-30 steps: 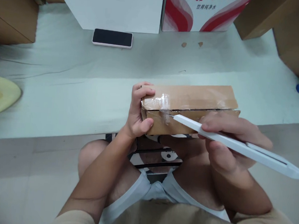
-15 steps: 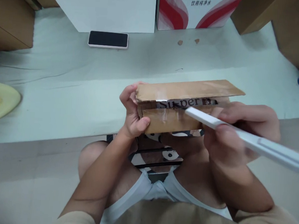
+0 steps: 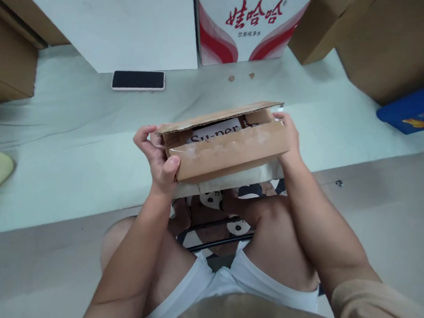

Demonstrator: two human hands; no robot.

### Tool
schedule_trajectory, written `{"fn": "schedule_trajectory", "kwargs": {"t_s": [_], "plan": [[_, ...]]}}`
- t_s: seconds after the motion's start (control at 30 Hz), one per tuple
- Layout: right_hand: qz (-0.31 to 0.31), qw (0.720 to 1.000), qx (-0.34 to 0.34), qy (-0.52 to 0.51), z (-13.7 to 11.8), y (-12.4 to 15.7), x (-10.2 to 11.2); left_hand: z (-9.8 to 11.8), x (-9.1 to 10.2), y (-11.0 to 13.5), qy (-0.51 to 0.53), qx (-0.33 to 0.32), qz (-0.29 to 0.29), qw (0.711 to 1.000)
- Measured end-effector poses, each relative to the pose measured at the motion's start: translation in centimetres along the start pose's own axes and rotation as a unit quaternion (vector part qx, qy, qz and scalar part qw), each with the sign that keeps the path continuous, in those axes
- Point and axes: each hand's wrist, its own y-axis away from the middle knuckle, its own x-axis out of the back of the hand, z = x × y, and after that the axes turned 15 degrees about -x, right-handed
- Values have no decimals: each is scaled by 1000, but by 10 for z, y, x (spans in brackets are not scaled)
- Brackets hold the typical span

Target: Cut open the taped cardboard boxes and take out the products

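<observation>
One brown cardboard box [image 3: 230, 153], long and shallow, is held in the air above the person's knees, at the near edge of the pale green mat [image 3: 72, 134]. Its top flap [image 3: 222, 113] stands ajar along the front, showing a printed pack [image 3: 216, 130] lettered "Su-per". Wrinkled clear tape [image 3: 205, 153] shines across the front wall.

Two hands grip the box. The left hand [image 3: 159, 157] curls around the left end, thumb on the front. The right hand [image 3: 289, 135] clasps the right end, its fingers mostly hidden.

Behind stand perhaps three brown cartons [image 3: 387, 45], hard to separate at the edges, one white box [image 3: 105, 20] and one red-and-white carton [image 3: 243, 20]. There are also one phone [image 3: 138, 80] and two cardboard scraps [image 3: 231, 78].
</observation>
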Motion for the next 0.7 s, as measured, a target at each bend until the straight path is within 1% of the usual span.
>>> {"fn": "schedule_trajectory", "kwargs": {"t_s": [0.07,0.13,0.17,0.2,0.27,0.33,0.4,0.43,0.47,0.57,0.6,0.63,0.7], "plan": [[2,997,-70,39,7,-9,-8,-2,0,0,6,-11,-2,1000],[-19,994,-94,57,5,-11,-11,-5,0,1,9,-14,2,1000],[-18,994,-94,49,1,-11,-11,-6,0,1,9,-13,6,1000],[-10,996,-90,24,-4,-10,-11,-7,0,1,10,-12,10,1000],[12,995,-73,-71,-16,-4,-8,-5,0,0,23,-4,21,999],[13,981,-56,-184,-28,6,-5,1,-1,-3,53,34,37,997],[-2,966,-27,-256,-39,21,-1,11,-2,-6,75,83,42,993],[-6,963,-1,-269,-45,29,2,16,-2,-9,76,95,41,992],[-6,962,31,-271,-50,37,4,20,-2,-11,69,90,41,993],[-3,959,143,-244,-62,56,9,24,5,-19,28,24,71,997],[-18,958,173,-228,-65,60,10,23,10,-21,15,6,89,996],[-48,957,196,-210,-68,63,10,21,15,-24,3,-8,104,995],[-129,951,226,-169,-71,66,9,17,27,-27,-15,-25,111,993]]}}
